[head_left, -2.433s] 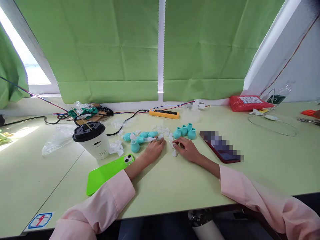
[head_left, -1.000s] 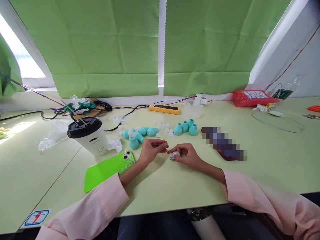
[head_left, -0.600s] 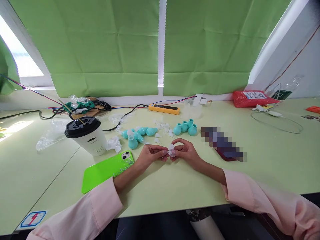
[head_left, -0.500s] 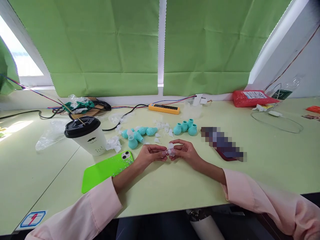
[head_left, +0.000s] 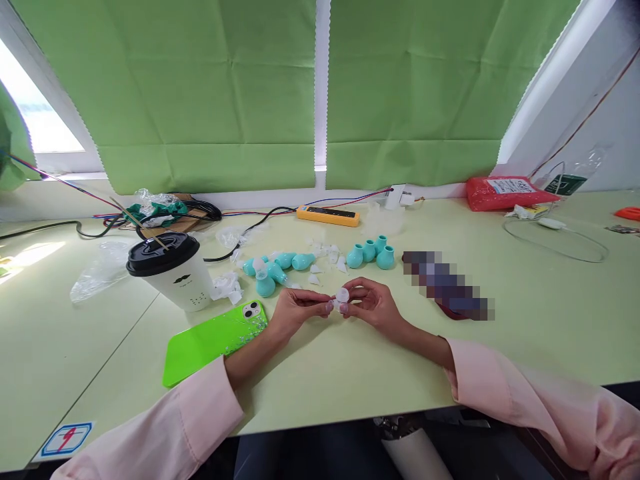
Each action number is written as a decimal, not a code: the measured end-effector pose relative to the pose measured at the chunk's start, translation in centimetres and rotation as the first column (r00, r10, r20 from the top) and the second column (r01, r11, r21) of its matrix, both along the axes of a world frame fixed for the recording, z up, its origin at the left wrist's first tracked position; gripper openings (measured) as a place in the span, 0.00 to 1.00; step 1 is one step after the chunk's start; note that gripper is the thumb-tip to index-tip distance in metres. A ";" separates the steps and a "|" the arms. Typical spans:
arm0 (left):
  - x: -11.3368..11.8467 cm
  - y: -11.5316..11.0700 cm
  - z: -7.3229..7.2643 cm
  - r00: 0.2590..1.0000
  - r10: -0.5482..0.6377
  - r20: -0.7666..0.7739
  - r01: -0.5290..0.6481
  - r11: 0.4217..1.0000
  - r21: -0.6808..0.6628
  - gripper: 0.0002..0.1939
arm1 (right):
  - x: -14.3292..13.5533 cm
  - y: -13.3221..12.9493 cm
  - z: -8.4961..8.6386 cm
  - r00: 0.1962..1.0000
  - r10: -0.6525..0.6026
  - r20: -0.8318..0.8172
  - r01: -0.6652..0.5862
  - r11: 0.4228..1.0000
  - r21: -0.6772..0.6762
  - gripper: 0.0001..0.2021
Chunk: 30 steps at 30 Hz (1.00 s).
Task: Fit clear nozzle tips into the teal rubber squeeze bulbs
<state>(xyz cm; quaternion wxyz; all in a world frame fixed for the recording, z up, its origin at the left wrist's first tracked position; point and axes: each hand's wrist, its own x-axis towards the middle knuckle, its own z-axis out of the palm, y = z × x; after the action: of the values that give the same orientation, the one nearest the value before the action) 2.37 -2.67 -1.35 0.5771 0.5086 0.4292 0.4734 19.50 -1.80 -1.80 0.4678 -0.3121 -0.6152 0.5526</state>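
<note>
A small translucent plastic piece (head_left: 342, 295) with a round end is pinched between my two hands over the table. My left hand (head_left: 300, 310) holds its left side with thumb and fingers closed. From the other side, my right hand (head_left: 375, 308) grips it between thumb and forefinger. Several glossy turquoise bulb-shaped pieces (head_left: 369, 253) stand upright just beyond my right hand, mouths up. More turquoise bulbs (head_left: 283, 262) lie in a cluster beyond my left hand; one upright turquoise bulb (head_left: 265, 283) has a translucent piece in its mouth.
Small translucent scraps (head_left: 330, 252) lie between the clusters. A lidded paper cup (head_left: 185, 287) and a bright green phone (head_left: 205, 343) are at left. A pixelated dark object (head_left: 447, 287) lies at right. An orange power strip (head_left: 327, 215) and a red package (head_left: 505, 193) are farther back.
The translucent piece has turned in my fingers, so its round end now points up. My hands stay in nearly the same place. The bulbs have not moved.
</note>
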 end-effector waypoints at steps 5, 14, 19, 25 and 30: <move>0.2 -0.3 0.6 0.998 0.045 -0.046 -0.044 0.999 0.021 0.11 | 0.0 -0.1 -0.2 0.999 -0.043 0.002 0.043 0.998 0.035 0.16; 0.2 -0.2 0.5 0.998 0.013 -0.061 -0.008 0.996 0.093 0.11 | -0.2 -0.1 -0.3 0.995 -0.080 0.051 0.079 0.996 0.030 0.17; 0.2 -0.4 0.6 0.997 0.011 -0.074 -0.003 0.994 0.113 0.08 | -0.1 0.0 -0.3 0.997 -0.074 0.034 0.073 0.997 0.029 0.17; 0.2 -0.5 0.8 0.996 0.028 -0.089 -0.020 0.995 0.097 0.08 | -0.1 0.1 -0.3 1.000 -0.015 -0.016 0.014 0.999 -0.031 0.16; 0.2 -0.6 0.9 0.994 0.026 -0.106 -0.012 0.991 0.131 0.08 | -0.3 0.0 0.0 0.999 0.007 -0.036 -0.011 0.996 -0.093 0.15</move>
<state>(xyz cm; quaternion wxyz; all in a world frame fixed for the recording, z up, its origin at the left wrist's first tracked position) 2.58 -3.24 -0.48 0.5142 0.5660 0.4327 0.4775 19.23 -1.83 -1.76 0.4610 -0.3210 -0.5818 0.5881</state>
